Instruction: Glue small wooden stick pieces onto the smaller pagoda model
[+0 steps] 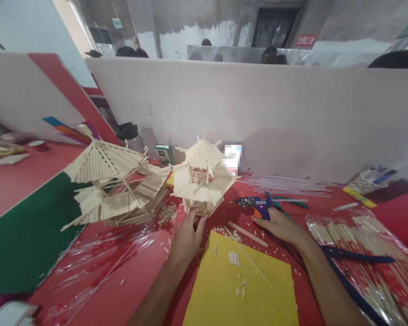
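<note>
My left hand (187, 237) is at the lower front of the smaller wooden-stick pagoda model (204, 156), thumb and fingers closed on its base. Whether a small stick is also between the fingertips I cannot tell. My right hand (283, 225) is wrapped round the handle of a blue hot glue gun (263, 207) with an orange trigger. Its nozzle points left toward the smaller pagoda, apart from it. A larger two-roofed stick pagoda (114, 183) stands to the left. Between my arms lies a yellow sheet (245, 276) with short cut sticks (234, 258) on it.
A pink stick (248, 234) and wood scraps lie by the sheet. Clear glue sticks (289, 184) lie behind the glue gun. Blue-handled pliers (357, 256) and bagged wooden sticks (370, 242) are at right. A small green-and-white box (164, 155) stands before the white partition (258, 108).
</note>
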Available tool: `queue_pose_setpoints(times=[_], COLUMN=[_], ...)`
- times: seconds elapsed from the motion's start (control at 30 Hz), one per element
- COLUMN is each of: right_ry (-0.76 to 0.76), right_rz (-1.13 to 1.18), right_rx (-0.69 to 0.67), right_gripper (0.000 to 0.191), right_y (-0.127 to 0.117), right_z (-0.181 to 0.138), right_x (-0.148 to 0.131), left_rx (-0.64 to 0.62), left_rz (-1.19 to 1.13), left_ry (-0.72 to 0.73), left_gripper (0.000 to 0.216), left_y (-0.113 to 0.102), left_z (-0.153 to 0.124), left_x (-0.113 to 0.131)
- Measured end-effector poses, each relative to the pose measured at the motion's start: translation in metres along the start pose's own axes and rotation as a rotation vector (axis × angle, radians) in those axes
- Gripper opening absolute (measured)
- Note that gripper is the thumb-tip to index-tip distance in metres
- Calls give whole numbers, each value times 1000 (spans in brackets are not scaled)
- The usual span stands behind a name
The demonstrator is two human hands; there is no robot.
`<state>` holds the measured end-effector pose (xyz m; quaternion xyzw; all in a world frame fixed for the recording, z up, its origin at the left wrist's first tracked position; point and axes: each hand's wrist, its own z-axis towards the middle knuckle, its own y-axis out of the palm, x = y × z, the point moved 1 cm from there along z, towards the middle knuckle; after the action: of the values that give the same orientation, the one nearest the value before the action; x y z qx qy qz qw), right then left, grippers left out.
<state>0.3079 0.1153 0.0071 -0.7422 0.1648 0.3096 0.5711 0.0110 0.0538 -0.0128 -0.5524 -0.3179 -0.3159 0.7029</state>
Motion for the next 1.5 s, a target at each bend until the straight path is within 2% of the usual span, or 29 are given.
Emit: queue_pose_setpoints(times=[0.23, 0.43, 0.7, 0.87, 0.97, 1.1, 1.2, 1.27, 1.4, 1.5], right_ry=[87, 196, 229, 184, 38, -169, -272, -326, -393, -430], right_rz=[-289, -495, -541, -447, -225, 116, 199, 220, 321, 312], right_rx=[47, 73, 49, 159, 260, 288, 300, 341, 355, 370], right_gripper=[25, 40, 42, 36, 30, 32, 37, 37, 32, 29], right_y=[-1, 0, 0, -9, -6, 16, 34, 43, 53, 57], right_z=[-1, -4, -3, -11, -10, 6, 27, 41, 62, 67], right_x=[2, 6, 6, -11, -37, -68, -79, -82, -85, -89], left_rx=[-5, 12, -27, 2, 110, 301, 390, 395, 287, 246], left_rz=[-5, 1, 130, 86, 75, 74, 65, 55, 7, -34], left_ry=[6, 6, -32, 108, 189, 258, 285, 290, 284, 249], left_gripper=[23, 22, 25, 17, 14, 11, 12, 15, 28, 35], left_y=[0, -1, -7, -20, -31, -45, -51, -53, -48, -44], left_z=[-1, -1, -9, -23, -27, -19, -11, -7, -3, -2], left_x=[-1, -1, 7, 14, 13, 4, -4, -8, -13, -18])
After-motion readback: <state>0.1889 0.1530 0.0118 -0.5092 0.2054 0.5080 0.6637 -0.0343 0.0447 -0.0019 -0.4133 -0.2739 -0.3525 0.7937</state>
